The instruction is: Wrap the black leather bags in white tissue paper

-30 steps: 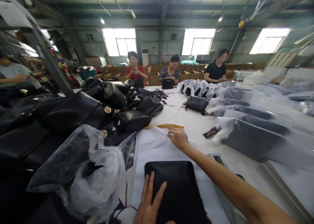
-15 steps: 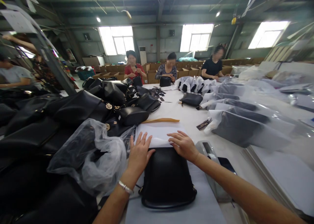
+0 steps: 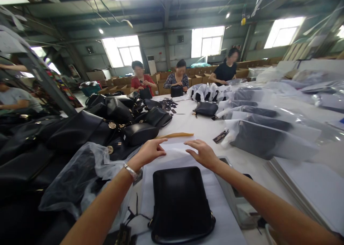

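A black bag (image 3: 181, 203) lies flat on white paper (image 3: 223, 209) in front of me. Beyond its far edge my left hand (image 3: 150, 152) and my right hand (image 3: 201, 153) hover at the two sides of the white sheets (image 3: 174, 150). The fingers of each hand are apart from the thumb, and I see nothing held in either. A yellow-brown strip (image 3: 176, 134) lies at the far end of the sheets. Black cords and a dark tag (image 3: 123, 234) lie left of the bag.
Black bags (image 3: 75, 130) and clear plastic (image 3: 72, 180) are piled at the left. Wrapped bags (image 3: 260, 137), a grey dispenser-like object (image 3: 242, 205) and stacked boards (image 3: 309, 191) stand at the right. Three people work across the table (image 3: 182, 119).
Both hands have left the far edge of the black bag and moved over the paper beyond it. The view has shifted, and more of the bag and the cords beside it shows.
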A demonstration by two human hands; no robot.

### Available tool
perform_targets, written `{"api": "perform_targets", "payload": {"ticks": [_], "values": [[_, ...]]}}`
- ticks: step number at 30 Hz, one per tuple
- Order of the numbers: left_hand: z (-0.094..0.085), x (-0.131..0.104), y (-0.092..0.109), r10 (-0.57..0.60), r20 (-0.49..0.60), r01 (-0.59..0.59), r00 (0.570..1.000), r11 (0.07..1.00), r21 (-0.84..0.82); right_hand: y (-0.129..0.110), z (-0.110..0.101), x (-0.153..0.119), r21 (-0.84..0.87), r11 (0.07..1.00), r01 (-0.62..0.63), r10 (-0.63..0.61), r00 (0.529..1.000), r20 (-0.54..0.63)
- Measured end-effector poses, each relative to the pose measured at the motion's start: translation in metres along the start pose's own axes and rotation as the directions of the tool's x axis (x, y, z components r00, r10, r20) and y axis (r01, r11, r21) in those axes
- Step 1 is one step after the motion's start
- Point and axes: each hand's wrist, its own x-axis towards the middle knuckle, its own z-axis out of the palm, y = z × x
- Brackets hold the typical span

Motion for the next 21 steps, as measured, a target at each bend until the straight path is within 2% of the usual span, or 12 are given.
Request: {"api": "perform_targets", "payload": {"ticks": [5, 10, 13, 15, 18, 21], "values": [[0.0, 0.022, -0.008, 0.021, -0.007, -0.021, 1.0, 1.0, 0.008, 0.01, 0.0, 0.008, 0.087, 0.996, -0.003, 0.002, 1.0, 0.016], [0.002, 0.029, -0.007, 0.055, 0.022, -0.055, 0.998, 0.998, -0.022, 0.01, 0.004, 0.025, 0.212, 0.969, 0.13, -0.163, 0.975, 0.149], [0.004, 0.033, -0.007, 0.07, 0.077, -0.064, 0.995, 0.995, -0.075, 0.005, 0.014, 0.038, 0.288, 0.935, 0.208, -0.264, 0.949, 0.172], [0.004, 0.037, -0.008, 0.075, 0.109, -0.063, 0.991, 0.992, -0.111, 0.003, 0.025, 0.043, 0.301, 0.929, 0.217, -0.265, 0.956, 0.127], [0.002, 0.041, -0.012, 0.076, 0.146, -0.053, 0.986, 0.987, -0.151, 0.003, 0.038, 0.044, 0.263, 0.953, 0.15, -0.159, 0.987, 0.012], [-0.002, 0.046, -0.02, 0.071, 0.145, -0.048, 0.987, 0.987, -0.156, 0.003, 0.04, 0.04, 0.244, 0.965, 0.097, -0.079, 0.993, -0.083]]}}
